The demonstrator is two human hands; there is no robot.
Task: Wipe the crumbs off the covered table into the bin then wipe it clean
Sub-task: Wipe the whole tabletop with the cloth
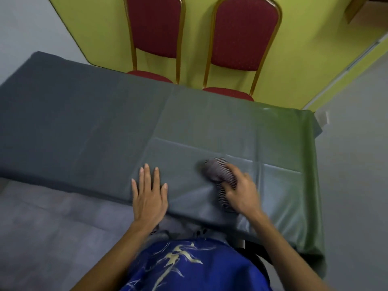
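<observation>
A dark grey-green cover (100,122) lies over the table, with fold creases across its right half. My right hand (241,192) grips a striped grey cloth (216,170) and presses it on the cover near the front edge. My left hand (148,192) rests flat on the cover to the left of the cloth, fingers straight and spread. I see no crumbs on the cover, and no bin is in view. The picture is slightly blurred around the cloth.
Two red chairs with gold frames (155,34) (243,38) stand against the far side of the table, before a yellow-green wall. The cover hangs over the table's right end (315,185). Grey floor (42,227) lies on the near left.
</observation>
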